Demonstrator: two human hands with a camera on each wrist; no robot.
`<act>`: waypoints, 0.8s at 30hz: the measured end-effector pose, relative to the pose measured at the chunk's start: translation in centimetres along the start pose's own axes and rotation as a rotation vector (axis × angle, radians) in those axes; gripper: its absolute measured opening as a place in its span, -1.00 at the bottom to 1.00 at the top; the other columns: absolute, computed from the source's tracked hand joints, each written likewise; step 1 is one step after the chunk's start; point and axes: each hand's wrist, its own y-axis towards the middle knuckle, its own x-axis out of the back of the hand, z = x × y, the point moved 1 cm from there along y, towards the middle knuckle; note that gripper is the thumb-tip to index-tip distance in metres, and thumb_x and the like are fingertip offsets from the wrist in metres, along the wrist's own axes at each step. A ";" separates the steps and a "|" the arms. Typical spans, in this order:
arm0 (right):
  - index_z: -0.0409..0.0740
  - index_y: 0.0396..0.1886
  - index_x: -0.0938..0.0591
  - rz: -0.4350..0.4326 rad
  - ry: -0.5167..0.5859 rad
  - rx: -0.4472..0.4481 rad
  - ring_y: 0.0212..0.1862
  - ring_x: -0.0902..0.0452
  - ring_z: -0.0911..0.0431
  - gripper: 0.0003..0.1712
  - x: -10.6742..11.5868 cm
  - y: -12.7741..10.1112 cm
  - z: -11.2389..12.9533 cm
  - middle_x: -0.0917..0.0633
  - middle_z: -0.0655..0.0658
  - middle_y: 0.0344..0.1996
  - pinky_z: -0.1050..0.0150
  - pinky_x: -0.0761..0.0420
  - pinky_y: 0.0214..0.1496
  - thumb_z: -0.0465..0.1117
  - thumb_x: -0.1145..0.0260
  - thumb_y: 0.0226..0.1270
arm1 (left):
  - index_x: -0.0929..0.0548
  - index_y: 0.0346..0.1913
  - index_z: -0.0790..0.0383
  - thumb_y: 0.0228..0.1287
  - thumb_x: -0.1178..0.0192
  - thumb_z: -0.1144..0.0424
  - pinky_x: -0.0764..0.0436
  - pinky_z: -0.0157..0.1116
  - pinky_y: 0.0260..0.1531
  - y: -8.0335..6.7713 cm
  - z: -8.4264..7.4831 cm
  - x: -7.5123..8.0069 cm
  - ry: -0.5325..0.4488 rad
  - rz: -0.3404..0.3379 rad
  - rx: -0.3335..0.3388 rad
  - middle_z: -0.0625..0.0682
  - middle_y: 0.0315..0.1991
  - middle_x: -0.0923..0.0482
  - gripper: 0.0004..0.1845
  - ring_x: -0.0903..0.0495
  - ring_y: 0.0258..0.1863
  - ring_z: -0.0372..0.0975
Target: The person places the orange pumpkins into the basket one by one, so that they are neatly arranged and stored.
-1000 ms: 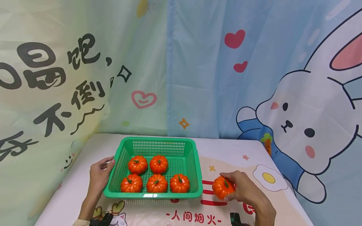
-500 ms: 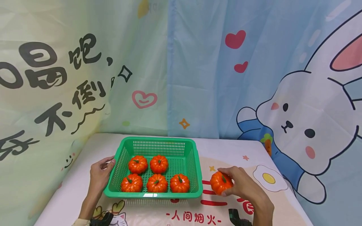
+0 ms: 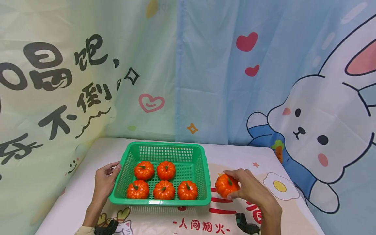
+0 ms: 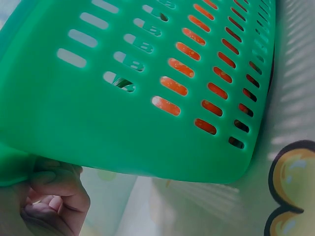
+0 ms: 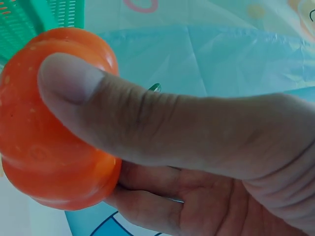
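A green plastic basket (image 3: 207, 169) with slotted walls stands on the table and contains several small orange pumpkins (image 3: 163, 190) with green stems. At its left side, my left hand (image 3: 105, 179) grips the rim; in the left wrist view its curled fingers (image 4: 64, 189) are at the rim, partly hidden by the basket wall (image 4: 118, 132). Right of the basket, my right hand (image 3: 249, 186) holds another orange pumpkin (image 3: 226, 186) between thumb and fingers. The right wrist view has the thumb (image 5: 138, 113) across this pumpkin (image 5: 59, 167), and the far fingertips are hidden behind it.
The table wears a printed cloth (image 3: 202, 225) with red lettering and a fried-egg picture. Behind it hangs a curtain (image 3: 202, 81) printed with hearts and a rabbit. Dark straps (image 3: 246, 225) show at both wrists.
My right hand has moved a little left and away from me with the pumpkin, nearer to the basket. The left hand stays at the rim, and the head view has shifted slightly.
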 end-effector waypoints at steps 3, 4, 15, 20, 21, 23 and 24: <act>-0.22 0.38 -0.72 0.006 -0.002 0.020 0.09 -0.62 0.02 -0.11 0.2 0.2 0.3 -0.83 -0.09 0.05 0.00 -0.83 0.09 -0.29 -0.82 -0.05 | -0.73 0.25 0.50 0.63 -0.25 0.30 -0.68 -0.44 -0.51 0.0 0.0 -0.1 -0.001 -0.001 -0.003 0.45 -0.17 -0.79 -0.65 -0.65 -0.53 -0.47; -0.22 0.38 -0.71 0.007 0.000 0.028 0.09 -0.62 0.03 -0.11 0.3 0.3 0.3 -0.83 -0.09 0.05 0.00 -0.83 0.09 -0.28 -0.82 -0.05 | -0.73 0.25 0.50 0.62 -0.25 0.30 -0.68 -0.44 -0.51 0.1 0.0 -0.1 -0.002 0.000 -0.005 0.45 -0.18 -0.79 -0.64 -0.66 -0.53 -0.47; -0.23 0.40 -0.70 -0.006 -0.009 0.065 0.05 -0.60 0.04 -0.09 0.7 1.0 1.3 -0.83 -0.08 0.02 0.11 -0.79 0.01 -0.23 -0.82 -0.02 | -0.73 0.25 0.49 0.62 -0.26 0.29 -0.67 -0.45 -0.49 0.0 -0.3 -0.1 0.012 -0.004 0.009 0.46 -0.14 -0.79 -0.64 -0.64 -0.51 -0.49; -0.23 0.40 -0.69 -0.006 0.012 0.079 0.10 -0.59 -0.01 -0.11 0.8 1.4 1.7 -0.82 -0.11 0.06 0.05 -0.82 0.05 -0.24 -0.81 0.01 | -0.74 0.25 0.47 0.62 -0.26 0.28 -0.67 -0.44 -0.50 -0.1 -0.2 0.0 0.019 -0.004 0.019 0.43 -0.16 -0.80 -0.65 -0.65 -0.52 -0.46; -0.23 0.41 -0.69 -0.003 0.015 0.083 0.11 -0.58 -0.02 -0.12 0.8 1.4 1.8 -0.82 -0.11 0.07 0.04 -0.82 0.06 -0.24 -0.80 0.02 | -0.74 0.26 0.47 0.62 -0.26 0.28 -0.68 -0.44 -0.50 -0.1 -0.2 0.0 0.020 -0.003 0.019 0.42 -0.16 -0.80 -0.65 -0.65 -0.53 -0.45; -0.23 0.41 -0.69 0.000 0.021 0.087 0.12 -0.58 -0.01 -0.12 0.8 1.7 1.9 -0.82 -0.10 0.08 0.04 -0.82 0.08 -0.24 -0.80 0.03 | -0.74 0.26 0.47 0.63 -0.25 0.27 -0.68 -0.43 -0.50 -0.1 -0.2 0.0 0.019 -0.002 0.017 0.42 -0.17 -0.80 -0.64 -0.65 -0.53 -0.44; -0.24 0.41 -0.69 0.001 0.020 0.093 0.11 -0.59 -0.01 -0.12 0.8 1.8 2.0 -0.82 -0.10 0.08 0.04 -0.81 0.08 -0.24 -0.80 0.03 | -0.74 0.26 0.47 0.63 -0.25 0.27 -0.68 -0.43 -0.50 -0.1 -0.1 0.0 0.018 0.000 0.016 0.42 -0.17 -0.79 -0.64 -0.65 -0.54 -0.44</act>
